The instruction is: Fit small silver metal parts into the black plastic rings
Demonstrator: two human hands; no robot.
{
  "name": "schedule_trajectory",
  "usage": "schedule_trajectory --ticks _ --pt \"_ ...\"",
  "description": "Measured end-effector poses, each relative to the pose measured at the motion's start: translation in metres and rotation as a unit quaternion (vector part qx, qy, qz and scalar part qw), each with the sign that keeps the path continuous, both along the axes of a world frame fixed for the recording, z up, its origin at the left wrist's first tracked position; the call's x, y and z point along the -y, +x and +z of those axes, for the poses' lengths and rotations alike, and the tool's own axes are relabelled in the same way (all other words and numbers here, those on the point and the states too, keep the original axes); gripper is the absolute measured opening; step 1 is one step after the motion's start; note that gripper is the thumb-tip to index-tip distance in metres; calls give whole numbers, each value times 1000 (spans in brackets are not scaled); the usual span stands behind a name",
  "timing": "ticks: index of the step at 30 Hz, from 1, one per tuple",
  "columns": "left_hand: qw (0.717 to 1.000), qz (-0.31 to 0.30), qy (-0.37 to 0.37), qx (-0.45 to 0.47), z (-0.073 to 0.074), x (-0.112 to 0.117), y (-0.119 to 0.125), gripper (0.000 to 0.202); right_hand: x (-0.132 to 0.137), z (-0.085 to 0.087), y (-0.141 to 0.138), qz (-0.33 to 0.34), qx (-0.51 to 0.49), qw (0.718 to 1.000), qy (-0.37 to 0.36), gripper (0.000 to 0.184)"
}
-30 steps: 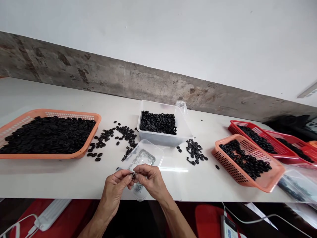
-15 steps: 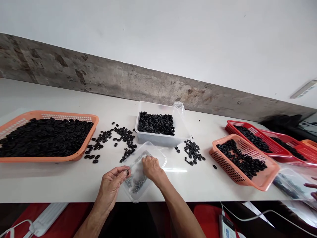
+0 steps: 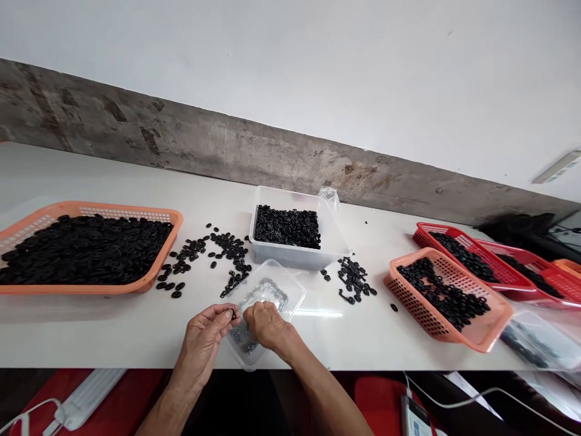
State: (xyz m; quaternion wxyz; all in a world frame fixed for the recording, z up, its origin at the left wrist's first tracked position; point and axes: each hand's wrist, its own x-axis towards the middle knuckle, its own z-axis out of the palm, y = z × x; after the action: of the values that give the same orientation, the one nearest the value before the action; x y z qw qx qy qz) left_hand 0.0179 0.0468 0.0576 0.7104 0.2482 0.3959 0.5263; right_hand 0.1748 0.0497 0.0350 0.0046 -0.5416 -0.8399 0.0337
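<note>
- An orange basket [image 3: 91, 289] of black pieces [image 3: 100, 249] stood back from the surface's [image 3: 363, 345] front edge, seemingly within easy reach.
- The left hand [image 3: 204, 332] pinched a small black link [image 3: 233, 314] near the clear tray's [image 3: 284, 277] left edge, probably to steady it.
- That tray of grey bits [image 3: 272, 284] touched the front edge, likely to suit both hands.
- The right hand [image 3: 267, 326] hung over it, fingertips hidden; I cannot tell its grip.

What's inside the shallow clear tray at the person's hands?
Small silvery pieces, too tiny to identify, lie inside the clear tray. The right hand covers part of it, so whatever is beneath cannot be seen.
</note>
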Motion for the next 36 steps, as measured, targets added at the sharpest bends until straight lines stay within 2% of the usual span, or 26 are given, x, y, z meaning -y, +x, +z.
schedule_trajectory --ticks 3,6,9,13,16,19,22,25,36 --pt "1000 3 -5 1 2 3 -1 18 -10 5 4 -37 -121 991 -52 12" --pt "1000 14 -13 -2 3 6 1 19 -19 18 8 -57 -268 957 -97 13" --pt "1000 24 -18 -3 4 9 4 20 -14 30 8 -78 -426 893 -123 12" --pt "1000 23 -14 -1 10 16 8 20 6 40 0 -112 -598 784 -124 18" --pt "1000 18 -6 -6 15 21 9 19 18 45 -8 -126 -678 714 -123 22" --pt "1000 16 1 -16 16 26 8 18 22 48 -14 -127 -720 671 -126 22" --pt "999 9 12 -31 16 30 7 16 24 50 -16 -119 -737 652 -134 23" --pt "999 4 15 -38 15 31 6 15 26 52 -17 -113 -741 646 -142 22" --pt "998 5 27 -62 12 34 5 16 31 52 -21 -106 -732 657 -145 20"
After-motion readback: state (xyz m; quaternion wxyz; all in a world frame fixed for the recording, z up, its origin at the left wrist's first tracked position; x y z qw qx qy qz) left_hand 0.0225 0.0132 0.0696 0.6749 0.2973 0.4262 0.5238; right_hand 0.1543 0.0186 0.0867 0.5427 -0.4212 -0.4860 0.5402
